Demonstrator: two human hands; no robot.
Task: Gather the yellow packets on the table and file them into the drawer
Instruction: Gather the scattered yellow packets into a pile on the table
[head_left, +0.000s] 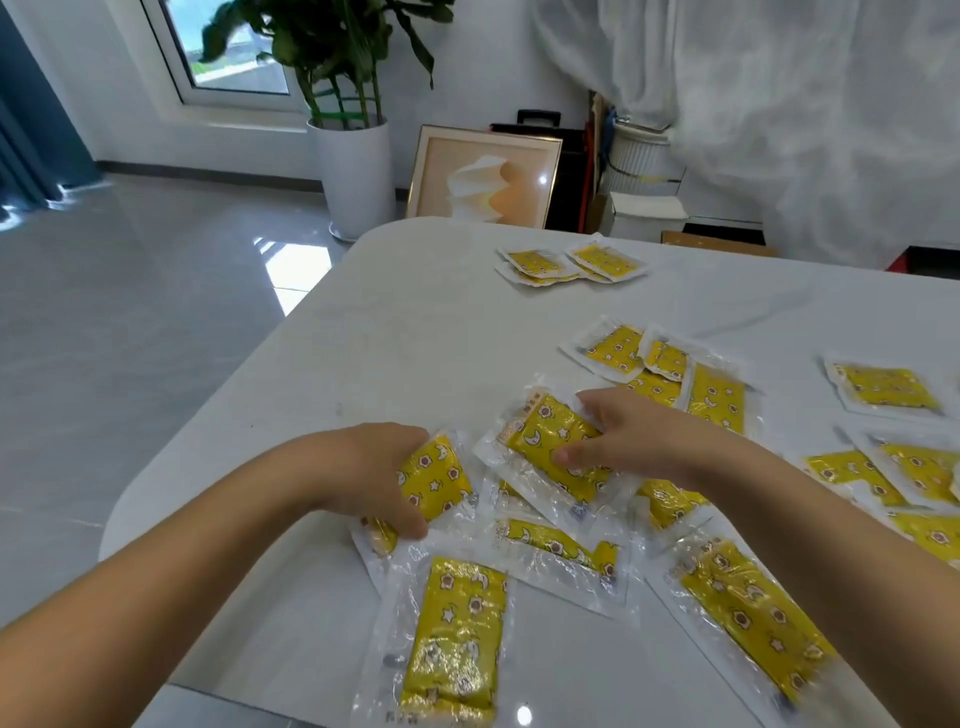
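Packets (457, 639) are lying scattered over the lower and right parts of the head view, on a white table (415, 338). A loose overlapping heap (561, 545) is sitting in the lower centre, more are spreading along the right edge, and a small pile (571, 262) is sitting well apart at upper centre. No drawer is showing.

At lower centre-left, the left hand (374, 478) is curling fingers and thumb round one packet (436, 480). Just right of it, the right hand (623, 441) is pinching another (550, 447) between thumb and fingers, and this one is lying across the heap.

Several things are threatening to go wrong, judging from this. The film is looking glossy, so a growing stack is likely to fan out or slide from the grip. The clear margins are wide, and a pinch on the margin alone is liable to let the filled part swing loose. Because the packets are overlapping, pulling one is apt to drag its neighbours. The left hand is working near the table's rounded edge, so a careless sweep could be sending packets to the floor (156, 312). The far pile is also risking being overlooked.

As for writing, small dark print is showing on some clear margins and a pale strip on the end of the right hand's packet, all too blurred to read. White stars, crescents and small round figures are patterning the yellow. No brand is coming through.
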